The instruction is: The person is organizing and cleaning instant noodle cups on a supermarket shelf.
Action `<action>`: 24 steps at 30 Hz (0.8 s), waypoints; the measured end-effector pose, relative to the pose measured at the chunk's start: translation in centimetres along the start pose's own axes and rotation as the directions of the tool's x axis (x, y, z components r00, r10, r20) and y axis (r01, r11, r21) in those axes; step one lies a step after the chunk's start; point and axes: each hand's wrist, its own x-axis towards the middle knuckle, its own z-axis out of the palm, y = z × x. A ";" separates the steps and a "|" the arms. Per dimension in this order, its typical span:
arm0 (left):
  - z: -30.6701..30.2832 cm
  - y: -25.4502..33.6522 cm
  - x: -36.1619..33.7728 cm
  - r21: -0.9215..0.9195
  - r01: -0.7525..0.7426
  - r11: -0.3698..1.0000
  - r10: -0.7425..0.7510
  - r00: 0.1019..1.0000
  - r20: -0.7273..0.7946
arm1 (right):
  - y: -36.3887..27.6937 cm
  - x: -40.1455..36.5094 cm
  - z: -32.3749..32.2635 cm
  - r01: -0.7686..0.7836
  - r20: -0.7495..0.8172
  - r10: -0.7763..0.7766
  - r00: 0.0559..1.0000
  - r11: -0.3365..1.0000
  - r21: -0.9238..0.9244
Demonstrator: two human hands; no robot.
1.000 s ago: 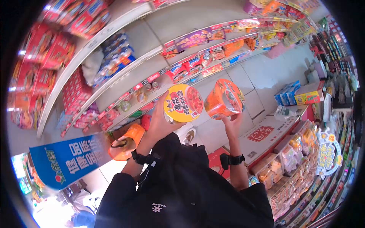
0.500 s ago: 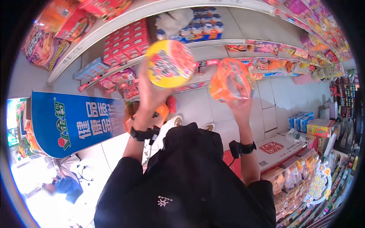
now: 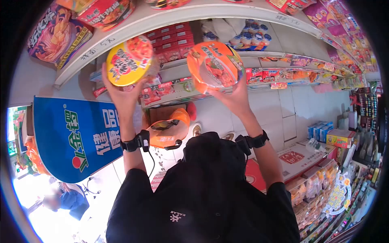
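Observation:
My left hand [image 3: 123, 95] is wrapped round an instant noodle tub with a yellow lid [image 3: 121, 67], a picture of food on its upper right part. In my right hand [image 3: 235, 99] is an orange instant noodle bowl [image 3: 208, 60], gripped at its lower right side, its printed lid facing me. Both are raised in front of the shelving, apart from each other. Above them runs a white shelf edge [image 3: 133, 30] with handwritten price marks. On it stand a red noodle bowl [image 3: 106, 14] and a purple noodle pack [image 3: 58, 36].
An orange basket [image 3: 172, 131] sits on the floor near my feet. At left is a blue sign board [image 3: 77, 137]. Red boxes [image 3: 172, 38] and small bottles [image 3: 253, 36] fill lower shelves. Packaged goods [image 3: 312, 186] line the right. Another person [image 3: 69, 198] is at lower left.
My left hand has moved left with the yellow tub. My right hand has brought the orange bowl left and up. The view has shifted slightly, showing more of the upper shelf and the basket.

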 end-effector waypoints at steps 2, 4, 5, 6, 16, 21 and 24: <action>-2.5 -0.9 0.4 0.026 0.012 1.000 -0.009 0.996 -0.086 | 0.6 -0.9 0.1 -0.027 0.019 0.027 0.999 1.000 -0.015; -5.3 -2.2 1.2 0.025 0.052 0.998 -0.049 0.991 -0.126 | 1.1 -1.6 0.2 -0.055 -0.004 0.055 0.998 0.997 -0.044; -6.5 -2.8 1.6 0.014 0.092 0.996 -0.088 0.983 -0.158 | 1.0 -1.9 0.3 -0.054 -0.001 0.054 0.999 0.998 -0.042; -7.6 -3.4 2.1 -0.042 0.082 0.996 -0.088 0.981 -0.173 | 0.8 -2.3 0.4 -0.080 0.001 0.080 0.997 0.996 -0.032; -12.4 -9.5 12.1 0.367 0.025 0.930 -0.009 0.999 -0.046 | 1.8 -5.3 1.7 -0.164 0.050 0.162 0.985 0.986 0.019; -10.6 -15.1 17.1 0.415 0.019 0.910 -0.062 0.994 0.089 | 1.5 -6.1 2.3 -0.184 0.064 0.183 0.981 0.983 0.025; -8.4 -14.7 18.0 0.640 -0.031 0.768 -0.130 0.971 0.202 | 1.1 -6.5 2.4 -0.205 0.057 0.205 0.977 0.979 0.001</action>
